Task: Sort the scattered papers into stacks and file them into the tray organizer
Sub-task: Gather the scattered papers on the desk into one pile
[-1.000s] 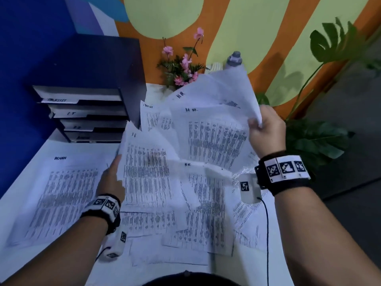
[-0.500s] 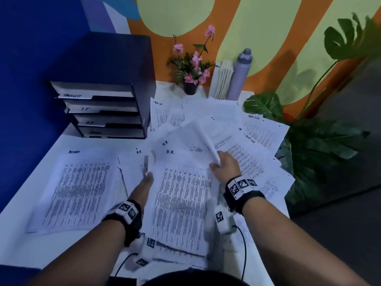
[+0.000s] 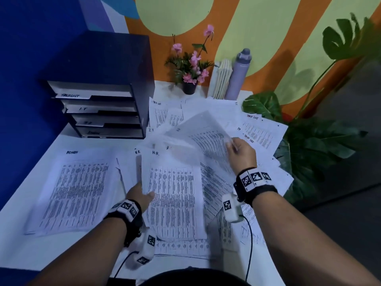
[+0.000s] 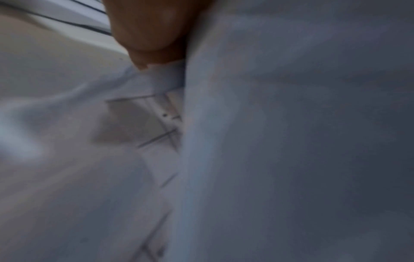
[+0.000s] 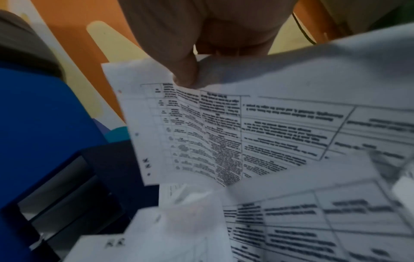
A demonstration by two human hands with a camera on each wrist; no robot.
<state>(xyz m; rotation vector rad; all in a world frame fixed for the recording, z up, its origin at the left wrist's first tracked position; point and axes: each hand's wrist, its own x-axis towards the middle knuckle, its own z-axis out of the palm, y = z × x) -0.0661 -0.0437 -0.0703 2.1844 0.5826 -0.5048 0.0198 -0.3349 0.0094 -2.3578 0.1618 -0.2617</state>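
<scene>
The sorting step is in hand, not filing. The right hand [image 3: 240,152] is pinching the edge of a thin printed sheet [image 3: 203,134] between thumb and fingers, and the sheet is curling limply, lifted above the pile. The left hand [image 3: 140,196] is gripping the left edge of the H.R. stack [image 3: 173,195], thumb lying on top; the fingers beneath are hidden. Left of that hand, an ADMIN stack [image 3: 76,188] is lying flat on the white counter [image 3: 24,252]. Beyond the right hand, loose TASK LIST and I.T. sheets [image 3: 261,131] are fanning out, overlapping. Ahead of the left hand is sitting the dark boxy tray organizer [image 3: 103,83], its four labelled trays looking unfilled. The next move probably calls for reading the lifted sheet's heading and laying it squarely on the matching stack.
</scene>
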